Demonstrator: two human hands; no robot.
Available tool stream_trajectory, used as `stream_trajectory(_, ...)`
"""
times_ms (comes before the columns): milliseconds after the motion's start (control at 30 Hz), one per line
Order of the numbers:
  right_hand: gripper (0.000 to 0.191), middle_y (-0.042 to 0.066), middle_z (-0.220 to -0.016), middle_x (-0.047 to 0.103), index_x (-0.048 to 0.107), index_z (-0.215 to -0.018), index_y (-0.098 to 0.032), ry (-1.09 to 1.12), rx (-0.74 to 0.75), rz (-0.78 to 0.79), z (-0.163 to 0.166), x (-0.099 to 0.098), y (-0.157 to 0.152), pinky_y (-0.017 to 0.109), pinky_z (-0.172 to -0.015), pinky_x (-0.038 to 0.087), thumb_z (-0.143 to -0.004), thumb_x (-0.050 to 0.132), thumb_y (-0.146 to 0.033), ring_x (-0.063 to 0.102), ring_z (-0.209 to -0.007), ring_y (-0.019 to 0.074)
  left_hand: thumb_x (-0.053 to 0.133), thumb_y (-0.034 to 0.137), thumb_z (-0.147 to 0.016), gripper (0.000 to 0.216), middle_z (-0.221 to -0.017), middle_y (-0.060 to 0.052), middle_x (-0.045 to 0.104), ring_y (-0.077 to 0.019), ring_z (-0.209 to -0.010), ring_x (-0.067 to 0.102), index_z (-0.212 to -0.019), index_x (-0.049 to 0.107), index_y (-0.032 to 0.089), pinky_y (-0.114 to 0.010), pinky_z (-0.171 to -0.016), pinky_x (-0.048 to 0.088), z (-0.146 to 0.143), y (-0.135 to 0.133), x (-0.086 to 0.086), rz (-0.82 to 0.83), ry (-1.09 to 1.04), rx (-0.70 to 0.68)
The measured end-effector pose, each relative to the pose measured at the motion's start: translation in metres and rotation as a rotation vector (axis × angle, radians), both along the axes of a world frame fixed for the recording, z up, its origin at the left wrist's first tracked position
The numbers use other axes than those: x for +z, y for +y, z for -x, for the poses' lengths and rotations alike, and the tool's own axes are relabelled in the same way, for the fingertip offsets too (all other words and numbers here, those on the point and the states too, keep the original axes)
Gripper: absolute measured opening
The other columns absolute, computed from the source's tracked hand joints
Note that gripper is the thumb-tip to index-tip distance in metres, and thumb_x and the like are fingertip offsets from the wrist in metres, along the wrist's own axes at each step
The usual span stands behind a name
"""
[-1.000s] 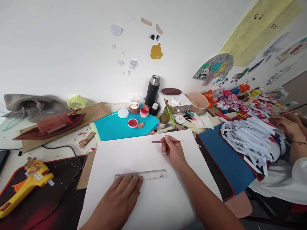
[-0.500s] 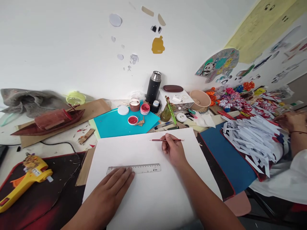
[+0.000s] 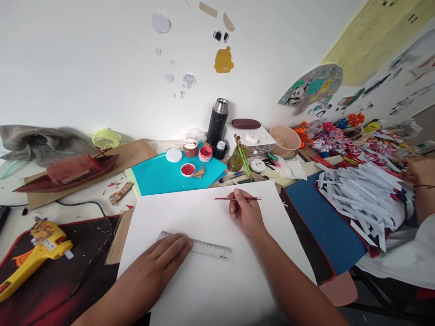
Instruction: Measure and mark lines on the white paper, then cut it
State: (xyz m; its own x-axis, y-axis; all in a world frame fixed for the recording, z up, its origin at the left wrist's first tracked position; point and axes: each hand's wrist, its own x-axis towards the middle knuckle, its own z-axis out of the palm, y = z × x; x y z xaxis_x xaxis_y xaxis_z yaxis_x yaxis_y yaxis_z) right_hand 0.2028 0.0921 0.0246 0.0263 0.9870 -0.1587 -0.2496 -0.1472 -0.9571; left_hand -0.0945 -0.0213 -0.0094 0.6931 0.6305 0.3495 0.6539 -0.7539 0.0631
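Observation:
A large white sheet of paper (image 3: 190,213) lies before me. My left hand (image 3: 158,265) rests flat on a clear ruler (image 3: 212,249), fingers stretched out over its left part. The ruler slants slightly, its right end lower than its left. Above and to the right of it, my right hand (image 3: 246,213) pinches a red-and-dark pencil (image 3: 220,198) that lies level across the fingers, point to the left. The pencil is apart from the ruler. No marks can be made out on the sheet.
A yellow glue gun (image 3: 44,253) and a red model boat (image 3: 71,172) are at left. Blue-green sheets (image 3: 152,176) with red paint pots, a black flask (image 3: 217,122) and brushes line the back. At right, another person sits by white paper strips (image 3: 360,194).
The ruler has turned clockwise under my left hand, its right end now lower and a little farther right. My right hand and the pencil stay nearly still.

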Motion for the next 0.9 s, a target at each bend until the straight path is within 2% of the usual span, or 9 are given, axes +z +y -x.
stream_trajectory(233, 0.056, -0.003, -0.049, 0.056, 0.077, -0.077, -0.019, 0.016, 0.018, 0.006, -0.001, -0.001, -0.001, 0.024, -0.042, 0.031, -0.083, 0.084, -0.074, 0.045, -0.043, 0.0102, 0.044, 0.010, -0.104, 0.055, -0.150, -0.006, 0.070, -0.0246, -0.141, 0.058, -0.156, 0.058, 0.023, -0.042, -0.127, 0.037, 0.000, 0.016, 0.008, -0.058, 0.078, -0.029)
stream_trajectory(333, 0.056, -0.003, -0.050, 0.057, 0.077, -0.078, -0.019, 0.009, 0.028, 0.005, -0.002, -0.001, -0.001, 0.024, -0.043, 0.031, -0.084, 0.082, -0.074, 0.044, -0.043, 0.0104, 0.044, 0.013, -0.106, 0.052, -0.151, -0.010, 0.068, -0.0249, -0.137, 0.060, -0.156, 0.058, 0.024, -0.043, -0.124, 0.041, -0.005, 0.027, 0.010, -0.065, 0.137, -0.034)
stream_trajectory(500, 0.056, -0.002, -0.050, 0.058, 0.077, -0.078, -0.019, 0.019, 0.031, 0.006, -0.002, 0.000, -0.001, 0.025, -0.043, 0.031, -0.084, 0.082, -0.074, 0.044, -0.042, 0.0103, 0.047, 0.006, -0.102, 0.053, -0.137, -0.011, 0.075, -0.0237, -0.124, 0.068, -0.151, 0.063, 0.020, -0.037, -0.110, 0.052, -0.016, 0.044, 0.021, -0.036, 0.181, -0.084)
stream_trajectory(667, 0.055, -0.003, -0.049, 0.056, 0.077, -0.079, -0.019, 0.031, 0.033, 0.019, -0.002, -0.001, -0.001, 0.025, -0.042, 0.031, -0.084, 0.081, -0.074, 0.044, -0.043, 0.0111, 0.046, 0.005, -0.100, 0.062, -0.153, -0.009, 0.068, -0.0238, -0.140, 0.063, -0.157, 0.059, 0.025, -0.040, -0.118, 0.051, -0.025, 0.054, 0.020, 0.048, 0.096, -0.043)
stream_trajectory(733, 0.055, -0.003, -0.050, 0.056, 0.078, -0.080, -0.019, 0.038, 0.036, 0.020, -0.002, -0.002, -0.001, 0.025, -0.042, 0.031, -0.084, 0.082, -0.073, 0.045, -0.043, 0.0111, 0.045, 0.012, -0.107, 0.053, -0.156, -0.008, 0.067, -0.0240, -0.142, 0.062, -0.155, 0.061, 0.026, -0.041, -0.118, 0.052, -0.030, 0.060, 0.016, 0.065, 0.068, -0.035)
stream_trajectory(800, 0.055, -0.003, -0.050, 0.056, 0.078, -0.080, -0.019, 0.045, 0.036, 0.018, -0.002, -0.003, -0.002, 0.025, -0.043, 0.031, -0.084, 0.082, -0.073, 0.045, -0.043, 0.0106, 0.045, 0.027, -0.113, 0.042, -0.153, -0.008, 0.069, -0.0253, -0.141, 0.064, -0.150, 0.066, 0.026, -0.044, -0.117, 0.054, -0.035, 0.066, 0.014, 0.074, 0.042, -0.013)
stream_trajectory(900, 0.055, -0.003, -0.050, 0.057, 0.077, -0.080, -0.019, 0.048, 0.033, 0.019, -0.003, -0.003, -0.003, 0.025, -0.043, 0.030, -0.085, 0.082, -0.073, 0.045, -0.043, 0.0104, 0.046, 0.043, -0.115, 0.044, -0.153, -0.009, 0.068, -0.0282, -0.139, 0.065, -0.147, 0.068, 0.023, -0.046, -0.114, 0.055, -0.043, 0.072, 0.013, 0.079, 0.024, 0.011)
